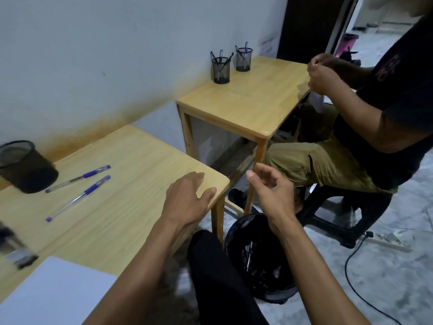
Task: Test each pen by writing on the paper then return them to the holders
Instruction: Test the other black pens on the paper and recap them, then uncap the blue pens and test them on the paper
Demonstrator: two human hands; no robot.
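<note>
Two blue-capped pens lie on my wooden table [131, 184]: one [78, 178] nearer the wall, the other [78, 198] in front of it. A black mesh holder [25, 166] stands to their left, with no pens showing in it. White paper [54, 292] lies at the near left edge. My left hand [187, 198] rests flat on the table's right corner, holding nothing. My right hand [269, 191] hovers off the table over a black mesh bin [257, 259], fingers loosely curled and empty.
A second wooden table [246, 102] stands beyond mine with two mesh holders [221, 70] [243, 59] full of pens. A seated person [375, 127] in a black shirt sits to its right. A dark blurred object [14, 249] sits at the far left. A cable [358, 289] runs across the floor.
</note>
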